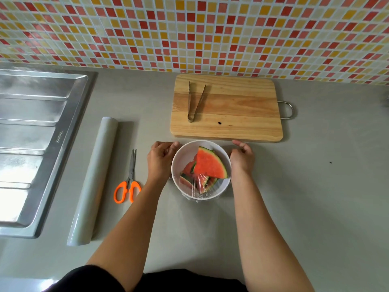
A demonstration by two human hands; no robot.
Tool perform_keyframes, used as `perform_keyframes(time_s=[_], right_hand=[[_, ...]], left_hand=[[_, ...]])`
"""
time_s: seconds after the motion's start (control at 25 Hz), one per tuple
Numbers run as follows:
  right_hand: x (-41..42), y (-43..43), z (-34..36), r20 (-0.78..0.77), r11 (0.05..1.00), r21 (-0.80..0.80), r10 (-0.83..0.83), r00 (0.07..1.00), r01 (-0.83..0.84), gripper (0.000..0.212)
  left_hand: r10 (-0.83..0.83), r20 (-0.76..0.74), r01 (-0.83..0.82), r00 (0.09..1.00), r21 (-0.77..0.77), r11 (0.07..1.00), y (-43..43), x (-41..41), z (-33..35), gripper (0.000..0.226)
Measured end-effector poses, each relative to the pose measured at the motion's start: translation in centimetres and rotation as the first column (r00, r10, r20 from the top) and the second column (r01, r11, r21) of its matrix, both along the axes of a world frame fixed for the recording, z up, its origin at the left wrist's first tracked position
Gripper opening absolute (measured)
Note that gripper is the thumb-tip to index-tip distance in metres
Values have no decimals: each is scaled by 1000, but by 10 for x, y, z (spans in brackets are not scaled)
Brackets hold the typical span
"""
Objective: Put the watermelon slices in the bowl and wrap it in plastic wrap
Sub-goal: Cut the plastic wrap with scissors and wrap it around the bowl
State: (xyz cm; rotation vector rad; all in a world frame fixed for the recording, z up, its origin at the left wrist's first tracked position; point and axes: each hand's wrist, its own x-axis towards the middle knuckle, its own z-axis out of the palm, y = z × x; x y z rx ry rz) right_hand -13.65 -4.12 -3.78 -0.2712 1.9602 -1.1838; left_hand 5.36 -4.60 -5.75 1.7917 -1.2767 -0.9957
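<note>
While the watermelon slices [209, 165] are sitting in the white bowl [181, 157] just in front of the cutting board [242, 114], the left hand [161, 160] and right hand [242, 158] are pinching the plastic wrap [199, 183] at opposite sides of the rim. Film is showing only over the near half; pulling evenly away and down should be keeping it taut.

Sink [31, 144] cut off at left edge.

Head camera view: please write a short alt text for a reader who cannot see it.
Two hands, left and right, press plastic wrap around a white bowl of watermelon slices on a grey counter. Tongs lie on a cutting board behind; scissors and a wrap roll lie left.
</note>
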Motion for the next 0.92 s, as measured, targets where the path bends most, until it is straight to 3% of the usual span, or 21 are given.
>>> perform_keyframes(time_s=[0.16,0.28,0.44,0.52,0.56,0.64,0.72,0.8,0.84,0.92], right_hand=[[1,-2,1,-21,1000,8,4,1000,-3,40],[1,-1,1,-52,999,10,39,998,-38,39],[1,-2,1,-88,997,17,78,993,-77,38],[0,-2,1,-91,996,21,90,992,-88,39],[-1,-1,0,-91,995,20,96,991,-95,39],[-3,-1,0,-90,995,15,99,991,-98,39],[-3,-1,-2,-98,995,17,100,990,-99,38],[-3,-1,-2,-104,995,19,104,989,-102,37],[-3,-1,-3,-104,994,20,105,989,-103,37],[-2,-2,-3,-116,995,18,100,988,-99,36]], left_hand=[[-87,249,69,965,82,994,-8,0,5,31],[-168,276,140,946,117,983,-8,-1,7,37],[-279,612,221,740,170,960,1,-1,-2,61],[-241,705,169,667,172,971,9,-2,-10,55],[-165,706,123,689,111,986,14,0,-14,45],[101,482,-52,870,-114,992,20,9,-16,30],[203,4,-198,979,-198,960,17,21,-9,28],[17,-419,-97,908,-171,980,13,18,4,35],[-72,-551,-4,831,-136,991,12,11,11,42],[-127,-671,138,731,-37,990,16,-8,19,52]])
